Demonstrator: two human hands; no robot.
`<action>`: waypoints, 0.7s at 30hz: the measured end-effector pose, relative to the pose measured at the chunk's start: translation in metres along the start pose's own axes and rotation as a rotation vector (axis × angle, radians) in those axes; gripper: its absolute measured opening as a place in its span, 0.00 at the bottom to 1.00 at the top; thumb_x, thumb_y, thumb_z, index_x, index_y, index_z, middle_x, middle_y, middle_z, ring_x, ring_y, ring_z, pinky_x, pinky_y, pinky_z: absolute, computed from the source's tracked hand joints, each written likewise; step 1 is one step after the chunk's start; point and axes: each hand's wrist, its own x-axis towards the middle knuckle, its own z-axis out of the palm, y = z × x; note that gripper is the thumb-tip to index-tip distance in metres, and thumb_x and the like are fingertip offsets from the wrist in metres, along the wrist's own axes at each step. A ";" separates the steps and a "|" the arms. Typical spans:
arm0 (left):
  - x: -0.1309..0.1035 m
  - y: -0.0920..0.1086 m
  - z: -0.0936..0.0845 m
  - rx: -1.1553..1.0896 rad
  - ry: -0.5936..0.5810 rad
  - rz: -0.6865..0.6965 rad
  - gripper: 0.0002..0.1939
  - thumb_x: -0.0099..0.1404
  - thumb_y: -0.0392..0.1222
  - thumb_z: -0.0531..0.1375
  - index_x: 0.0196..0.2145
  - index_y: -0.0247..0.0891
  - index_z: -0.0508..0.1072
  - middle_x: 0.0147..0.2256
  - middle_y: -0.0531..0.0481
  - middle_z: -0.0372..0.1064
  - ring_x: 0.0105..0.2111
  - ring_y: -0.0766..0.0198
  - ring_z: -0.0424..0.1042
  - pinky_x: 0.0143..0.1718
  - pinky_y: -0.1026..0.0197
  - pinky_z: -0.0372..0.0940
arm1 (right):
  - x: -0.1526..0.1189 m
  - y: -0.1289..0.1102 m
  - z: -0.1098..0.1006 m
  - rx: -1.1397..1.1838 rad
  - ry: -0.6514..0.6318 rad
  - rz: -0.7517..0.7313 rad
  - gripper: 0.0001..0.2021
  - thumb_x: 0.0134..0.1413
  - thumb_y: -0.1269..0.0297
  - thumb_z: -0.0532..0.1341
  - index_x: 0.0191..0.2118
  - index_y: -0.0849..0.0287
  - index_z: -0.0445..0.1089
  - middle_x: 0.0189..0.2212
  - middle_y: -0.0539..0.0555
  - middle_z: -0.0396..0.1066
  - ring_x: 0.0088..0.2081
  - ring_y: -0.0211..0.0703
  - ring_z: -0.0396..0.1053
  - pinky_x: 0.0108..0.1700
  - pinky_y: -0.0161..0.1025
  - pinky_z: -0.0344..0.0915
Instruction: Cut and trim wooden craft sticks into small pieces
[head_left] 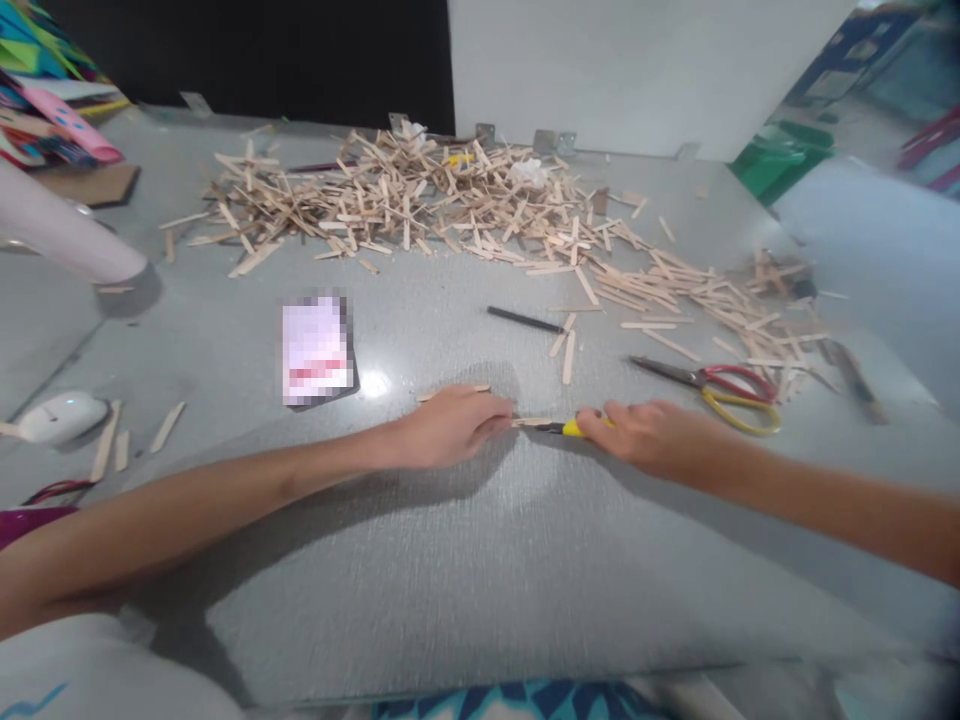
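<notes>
My left hand (454, 428) is closed, its fingertips pinching a short thin wooden craft stick (528, 422) just above the grey table. My right hand (645, 435) is wrapped round a yellow-handled tool (573, 428) with a dark tip. That tip points left and meets the stick's right end; whether it is a blade or jaws I cannot tell. Another craft stick (476, 388) shows behind my left hand. Beyond my right hand lie scissors (701, 380) with one red and one yellow handle loop. A black rod-like thing (525, 319) and several loose sticks lie farther back.
A large heap of craft sticks (405, 200) spreads along the table's back, trailing right. A blurred-out box-like object (316, 350) lies left of centre. At the left are a white computer mouse (64, 416) and a pale cylinder (67, 230). A green bin (780, 160) stands beyond the table.
</notes>
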 end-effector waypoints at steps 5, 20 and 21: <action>0.000 -0.001 0.002 0.003 0.013 0.005 0.18 0.81 0.41 0.49 0.31 0.40 0.65 0.24 0.55 0.59 0.24 0.64 0.57 0.31 0.58 0.49 | -0.001 -0.001 0.004 0.028 0.015 0.005 0.17 0.75 0.79 0.48 0.51 0.62 0.73 0.26 0.49 0.67 0.19 0.37 0.49 0.26 0.43 0.35; 0.000 -0.001 0.004 0.043 0.048 -0.002 0.18 0.80 0.39 0.51 0.29 0.40 0.65 0.23 0.55 0.58 0.23 0.64 0.56 0.30 0.58 0.48 | -0.001 -0.007 -0.001 -0.143 -0.006 0.044 0.19 0.70 0.83 0.50 0.55 0.63 0.73 0.25 0.49 0.67 0.19 0.37 0.54 0.25 0.42 0.35; 0.000 -0.001 0.003 0.045 0.049 -0.003 0.18 0.80 0.40 0.51 0.30 0.40 0.65 0.23 0.55 0.59 0.23 0.64 0.56 0.30 0.58 0.48 | 0.000 -0.005 -0.001 -0.148 -0.014 0.028 0.19 0.71 0.82 0.50 0.55 0.62 0.73 0.24 0.49 0.67 0.18 0.38 0.54 0.24 0.42 0.35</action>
